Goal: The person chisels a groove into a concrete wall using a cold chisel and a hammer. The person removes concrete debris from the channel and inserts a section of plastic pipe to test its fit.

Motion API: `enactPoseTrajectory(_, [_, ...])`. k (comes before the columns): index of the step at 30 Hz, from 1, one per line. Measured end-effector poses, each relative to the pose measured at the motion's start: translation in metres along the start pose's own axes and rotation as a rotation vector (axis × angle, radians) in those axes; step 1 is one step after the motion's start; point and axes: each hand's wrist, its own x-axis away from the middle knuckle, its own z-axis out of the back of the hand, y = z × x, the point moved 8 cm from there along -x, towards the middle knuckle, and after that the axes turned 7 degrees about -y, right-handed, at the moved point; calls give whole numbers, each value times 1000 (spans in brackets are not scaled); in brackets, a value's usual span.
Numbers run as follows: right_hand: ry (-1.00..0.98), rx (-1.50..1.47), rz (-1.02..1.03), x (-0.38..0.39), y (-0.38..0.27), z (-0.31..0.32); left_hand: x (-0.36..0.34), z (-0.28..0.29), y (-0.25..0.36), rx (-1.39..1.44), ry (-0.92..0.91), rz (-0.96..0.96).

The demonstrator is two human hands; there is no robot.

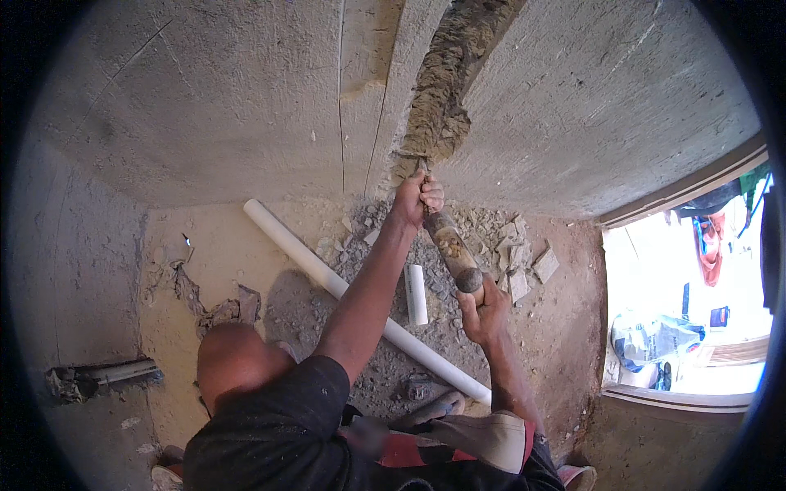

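Wooden hammer handle (451, 245) is gripped by both hands: left hand (417, 199) closed near the wall groove (442, 98), right hand (483, 315) closed at its end.

Grey plastered wall (229, 98), faint vertical score lines; rough vertical channel (446, 90) cut down to floor level. Dusty earthen floor (221, 262), plaster rubble (516, 254) at the wall foot. Doorway (688, 295) at right, strong daylight outside. Short pipe stub (115, 375) in the left wall.
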Motion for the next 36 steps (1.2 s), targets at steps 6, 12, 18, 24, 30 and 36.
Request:
enactPoseTrajectory(6, [48, -77, 25, 13, 3, -1, 3, -7, -4, -116, -95, 98])
enactPoseTrajectory(12, [116, 170, 323, 22, -27, 7, 11, -3, 2, -55, -73, 135])
enactPoseTrajectory(18, [61, 238, 320, 2, 17, -27, 4, -12, -4, -76, -95, 188])
enactPoseTrajectory(24, [25, 193, 96, -9, 2, -23, 11, -3, 5, 46, -161, 286])
enactPoseTrajectory(30, [97, 36, 528, 25, -38, -3, 5, -8, 4, -6, -141, 162])
enactPoseTrajectory(36, [-122, 374, -94, -16, 34, -40, 2, 3, 1, -44, -131, 142])
